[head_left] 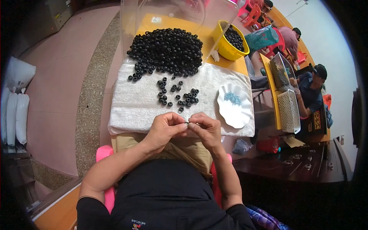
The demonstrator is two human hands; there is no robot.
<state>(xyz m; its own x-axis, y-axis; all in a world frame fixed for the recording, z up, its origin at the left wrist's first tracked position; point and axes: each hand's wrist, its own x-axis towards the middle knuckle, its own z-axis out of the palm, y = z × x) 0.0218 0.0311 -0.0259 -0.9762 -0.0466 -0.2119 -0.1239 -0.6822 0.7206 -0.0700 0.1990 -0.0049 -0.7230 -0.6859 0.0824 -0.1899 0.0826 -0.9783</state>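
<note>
My left hand (168, 128) and my right hand (205, 129) meet over the near edge of a white towel (132, 101). Both are closed in a pinch, fingertips almost touching, around a small black part (186, 123) mostly hidden by the fingers. Just beyond them lie scattered loose black ring-like parts (188, 99) with holes. Farther off, a large heap of the same black parts (165, 50) spills onto the towel. On the right, a white scalloped dish (234, 117) holds a little pile of tiny pale-blue pieces (232, 98).
Behind the heap stands a clear plastic box (128, 28). A yellow basin (228, 51) of dark parts sits at the far right of the table. Further right, people work at other tables, one near a white perforated basket (288, 112). White sacks (17, 117) stand far left.
</note>
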